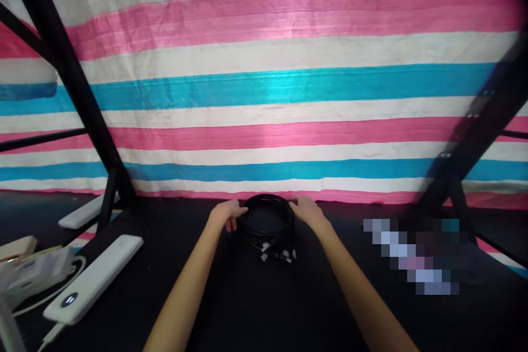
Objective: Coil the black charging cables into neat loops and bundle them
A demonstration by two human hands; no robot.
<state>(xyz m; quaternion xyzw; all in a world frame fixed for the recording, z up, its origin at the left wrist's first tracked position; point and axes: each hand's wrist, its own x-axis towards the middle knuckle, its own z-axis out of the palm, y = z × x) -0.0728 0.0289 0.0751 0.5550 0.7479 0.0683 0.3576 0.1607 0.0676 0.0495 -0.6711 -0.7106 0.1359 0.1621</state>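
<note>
A coil of black cables (267, 220) lies on the black table (247, 302) close to the striped backdrop, its white-tipped plug ends (277, 254) spilling toward me. My left hand (227, 213) grips the coil's left side with the fingers curled over it. My right hand (306, 210) holds the coil's right side the same way. Both forearms reach straight forward from the bottom of the view.
A white power bank (93, 279) with a lit indicator and a white cable lies at the left, with another white bar (84, 212) behind it. Black frame struts (68, 77) slant up at the left and right (474, 143). A pink, white and blue striped sheet (280, 88) hangs behind the table.
</note>
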